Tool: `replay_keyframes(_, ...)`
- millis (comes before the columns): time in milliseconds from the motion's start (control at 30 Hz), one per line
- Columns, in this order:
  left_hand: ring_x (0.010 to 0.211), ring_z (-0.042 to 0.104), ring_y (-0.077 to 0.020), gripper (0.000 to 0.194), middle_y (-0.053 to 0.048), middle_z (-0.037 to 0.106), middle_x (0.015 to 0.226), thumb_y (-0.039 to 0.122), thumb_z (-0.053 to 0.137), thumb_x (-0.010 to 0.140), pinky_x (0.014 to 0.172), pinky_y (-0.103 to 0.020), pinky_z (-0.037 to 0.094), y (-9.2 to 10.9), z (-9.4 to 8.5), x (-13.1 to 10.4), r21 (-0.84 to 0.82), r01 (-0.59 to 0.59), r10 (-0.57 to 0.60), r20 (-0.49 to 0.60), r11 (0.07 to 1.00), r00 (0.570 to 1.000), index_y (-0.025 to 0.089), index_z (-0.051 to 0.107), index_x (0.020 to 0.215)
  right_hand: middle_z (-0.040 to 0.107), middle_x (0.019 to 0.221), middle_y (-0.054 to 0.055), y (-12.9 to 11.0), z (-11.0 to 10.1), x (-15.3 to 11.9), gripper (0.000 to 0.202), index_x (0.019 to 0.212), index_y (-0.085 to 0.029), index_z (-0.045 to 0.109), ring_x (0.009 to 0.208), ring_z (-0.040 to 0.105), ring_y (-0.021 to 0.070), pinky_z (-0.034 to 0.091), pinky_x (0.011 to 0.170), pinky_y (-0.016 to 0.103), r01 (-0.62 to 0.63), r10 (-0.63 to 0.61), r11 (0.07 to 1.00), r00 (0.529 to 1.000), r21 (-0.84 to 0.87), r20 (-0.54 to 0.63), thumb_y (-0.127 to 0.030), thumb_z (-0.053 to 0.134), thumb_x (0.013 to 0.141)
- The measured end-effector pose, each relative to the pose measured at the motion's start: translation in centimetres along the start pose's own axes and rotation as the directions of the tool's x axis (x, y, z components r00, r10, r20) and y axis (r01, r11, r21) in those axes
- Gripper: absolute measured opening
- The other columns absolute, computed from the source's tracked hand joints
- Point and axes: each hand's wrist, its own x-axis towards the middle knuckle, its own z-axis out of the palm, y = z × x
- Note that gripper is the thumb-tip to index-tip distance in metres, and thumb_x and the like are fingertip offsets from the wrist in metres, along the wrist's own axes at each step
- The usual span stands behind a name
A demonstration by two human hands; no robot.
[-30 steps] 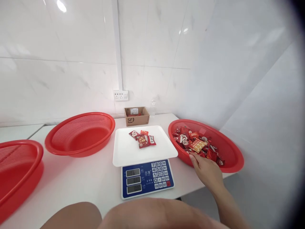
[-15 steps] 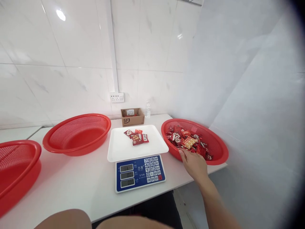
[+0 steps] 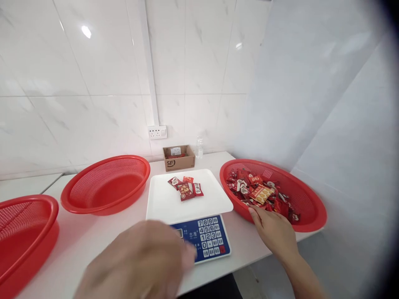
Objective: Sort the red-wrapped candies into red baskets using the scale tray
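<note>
Shows left grip [image 3: 140, 257] newly raised in front of scale [image 3: 215, 234], motion-blurred; can't tell open or closed. Now hides most of scale's displays [image 3: 180, 233], so probably blocks reading the weight for a moment. Right of scale, keeps right grip [image 3: 276, 230] at near rim of packet-loaded basket [image 3: 304, 199]; can't tell if clamped. On scale's tray [image 3: 165, 205], holds four wrapped packets [image 3: 186, 192], unmoved. Just behind scale, shows carton [image 3: 181, 164] on desk [image 3: 84, 236].

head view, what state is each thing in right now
scale: partly hidden, tray bearing four wrapped packets
left hand: blurred, in front of the scale
right basket: holding a packet pile
right hand: at the right basket's near rim
middle basket: upright
left basket: partly out of frame
carton: open, red contents inside
bottle: upright
wall socket: unplugged
</note>
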Motion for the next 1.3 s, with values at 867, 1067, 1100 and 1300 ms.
replay_keyframes(867,0.119,0.049,-0.0314,0.056,-0.011,0.055,0.13,0.057,0.04,0.087,0.097,-0.048,0.04,-9.0,10.7,11.6,0.232,0.0,-0.141,0.593,0.973,0.793,0.023,0.048,0.13,0.074,0.089,0.006,2.8,1.5,0.2,0.046,0.112,-0.025,0.066,0.075,0.07,0.0248,0.056,0.059,0.033,-0.05,0.032,0.984,0.994,0.172,0.107,-0.051,0.036,0.089)
replay_keyframes(1067,0.118,0.049,-0.0304,0.05,-0.011,0.057,0.126,0.054,0.044,0.087,0.098,-0.046,0.04,-9.2,10.9,11.7,0.241,0.05,-0.185,0.582,0.969,0.792,0.022,0.053,0.124,0.067,0.115,0.007,1.7,1.1,1.3,0.049,0.117,-0.024,0.062,0.1,0.065,0.0268,0.058,0.071,0.037,-0.073,0.036,0.954,0.991,0.291,0.128,-0.055,0.04,0.085)
replay_keyframes(1100,0.124,0.044,-0.0308,0.052,-0.011,0.052,0.132,0.054,0.045,0.086,0.1,-0.046,0.037,-9.5,11.0,11.6,0.237,0.071,-0.197,0.566,0.969,0.8,0.023,0.049,0.128,0.064,0.12,0.007,1.0,0.8,1.7,0.048,0.116,-0.023,0.062,0.108,0.061,0.0268,0.056,0.079,0.039,-0.022,-0.005,0.946,0.997,0.325,0.081,-0.053,0.04,0.086)
replay_keyframes(1300,0.141,0.003,-0.0329,0.087,-0.013,0.009,0.155,0.069,0.044,0.077,0.11,-0.052,0.02,-11.3,11.3,11.3,0.19,0.25,-0.313,0.632,0.949,0.709,0.026,0.013,0.147,0.052,0.135,0.009,-5.9,-1.4,4.7,0.043,0.126,-0.024,0.056,0.125,0.045,0.0279,0.043,0.099,0.049,0.319,-0.412,0.834,0.903,0.45,0.122,-0.043,0.04,0.091)
